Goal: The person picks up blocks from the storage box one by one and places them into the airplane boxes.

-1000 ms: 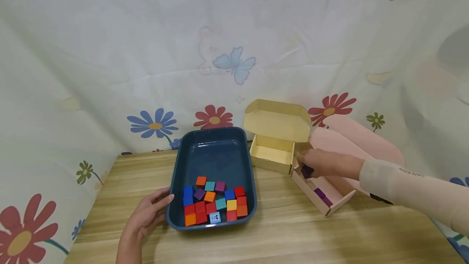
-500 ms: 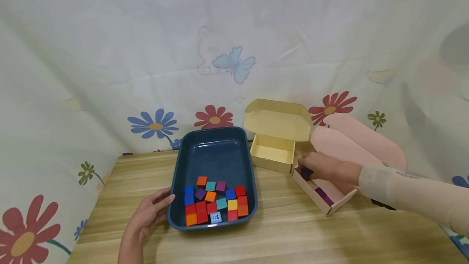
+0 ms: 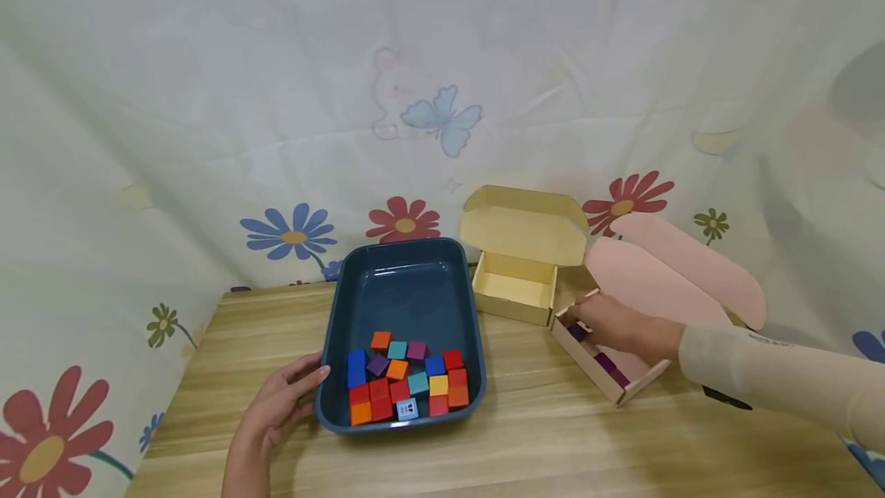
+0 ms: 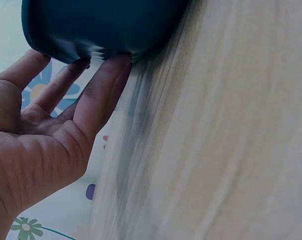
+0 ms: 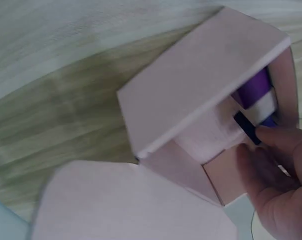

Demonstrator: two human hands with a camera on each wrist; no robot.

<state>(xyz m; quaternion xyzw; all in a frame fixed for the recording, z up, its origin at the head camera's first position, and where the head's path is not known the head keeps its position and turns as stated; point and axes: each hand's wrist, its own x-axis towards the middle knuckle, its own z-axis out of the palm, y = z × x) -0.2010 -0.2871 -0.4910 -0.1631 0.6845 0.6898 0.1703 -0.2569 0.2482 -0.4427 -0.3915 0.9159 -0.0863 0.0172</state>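
In the head view, my left hand [image 3: 282,398] rests against the left side of a dark blue tray [image 3: 408,246], its thumb at the rim. The left wrist view shows the fingertips touching the tray's outer wall [image 4: 106,30]. My right hand [image 3: 618,323] reaches into a pink cardboard box [image 3: 588,363] and pinches a dark wooden cube [image 5: 247,128] between thumb and finger, low inside the box. Two purple cubes [image 3: 611,369] lie farther along the same box. Several coloured cubes [image 3: 379,390] sit in the near half of the tray.
An open yellow box [image 3: 515,290] stands between the tray and the pink box, its lid raised. The pink lid [image 3: 664,275] leans back behind the right forearm. A flowered curtain [image 3: 442,37] borders the wooden table [image 3: 525,436] at the back and sides.
My right hand has sunk slightly lower into the pink box with the dark cube. The left hand stays at the tray, and the cubes in the tray have not moved.
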